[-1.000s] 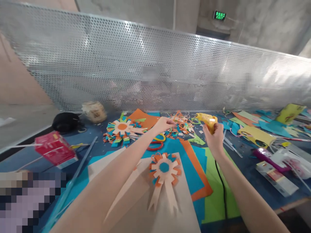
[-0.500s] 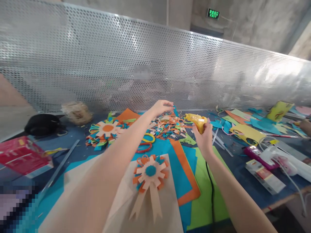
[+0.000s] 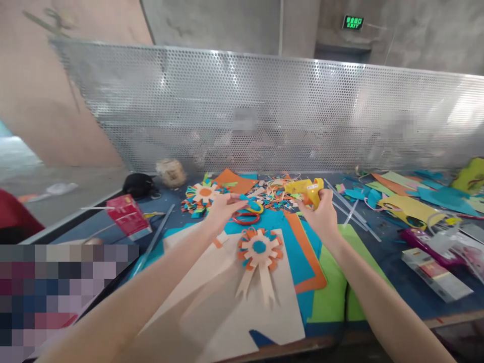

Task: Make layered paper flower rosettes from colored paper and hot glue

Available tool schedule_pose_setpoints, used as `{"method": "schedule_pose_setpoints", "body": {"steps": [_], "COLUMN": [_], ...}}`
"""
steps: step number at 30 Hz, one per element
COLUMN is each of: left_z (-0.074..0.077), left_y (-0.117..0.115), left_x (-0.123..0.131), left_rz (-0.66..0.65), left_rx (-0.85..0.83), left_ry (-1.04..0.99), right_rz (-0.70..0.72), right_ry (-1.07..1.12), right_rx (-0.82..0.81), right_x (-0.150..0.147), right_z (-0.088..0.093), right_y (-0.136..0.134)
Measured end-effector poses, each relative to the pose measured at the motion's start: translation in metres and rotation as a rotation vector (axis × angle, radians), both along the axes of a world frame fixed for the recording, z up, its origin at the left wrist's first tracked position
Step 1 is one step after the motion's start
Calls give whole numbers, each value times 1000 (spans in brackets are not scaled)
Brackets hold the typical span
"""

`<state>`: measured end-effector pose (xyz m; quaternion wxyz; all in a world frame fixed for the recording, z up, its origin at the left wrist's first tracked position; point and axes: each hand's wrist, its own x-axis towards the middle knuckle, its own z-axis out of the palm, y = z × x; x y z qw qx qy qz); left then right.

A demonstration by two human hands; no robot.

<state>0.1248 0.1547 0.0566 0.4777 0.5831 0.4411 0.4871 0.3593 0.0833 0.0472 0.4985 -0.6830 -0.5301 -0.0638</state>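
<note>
My right hand [image 3: 322, 217] is wrapped round the grip of a yellow glue gun [image 3: 308, 189], its nozzle pointing left over a heap of paper scraps [image 3: 276, 191]. My left hand [image 3: 223, 209] has its fingers pinched on a small blue paper piece [image 3: 250, 203], just above the red and yellow scissor handles [image 3: 245, 217]. In front of both hands a paper rosette [image 3: 260, 252] in cream, orange and blue with two ribbon tails lies on a cream sheet [image 3: 227, 307].
A second, larger paper flower [image 3: 202, 197] lies behind the left hand. Blue, orange and green sheets [image 3: 328, 292] overlap on the table. A red box [image 3: 126, 217] stands left, clear glue sticks [image 3: 350, 209] and packages [image 3: 434, 272] right. A perforated metal screen [image 3: 264, 111] closes the back.
My left hand has drawn back from the scrap heap toward me, now pinching a blue piece. The right hand with the glue gun has come slightly nearer. The camera view shifted.
</note>
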Motion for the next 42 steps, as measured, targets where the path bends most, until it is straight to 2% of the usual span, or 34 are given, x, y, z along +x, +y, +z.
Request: {"method": "schedule_pose_setpoints", "body": {"steps": [5,9,15,22,29,36,42], "left_z": [-20,-22,-13,-14,-14,-21,-20], "left_y": [-36,-48,-50,-52,-52,-47,-50], "left_x": [-17,-25,-26,-27,-29,-32,-31], "left_rz": [19,84,127,143,152,138,141], "left_rx": [-127,-138,-60,-91,-96,-73,-95], "left_ry": [-113,-145,-61,-34,-29,-20,7], "right_rz": [90,109,121,170,238,221,212], "right_ry": [-261,-399,-509,-616,-636,-639,-635], "right_rx": [29,52,58,23,19,-12,21], "right_x": [-27,-36,-34,-32,-31,-31,-32], "right_z": [-7,-12,-14,-23,-23,-24,-23], "right_y": [-10,-15,-17,-13,-12,-12,-13]}}
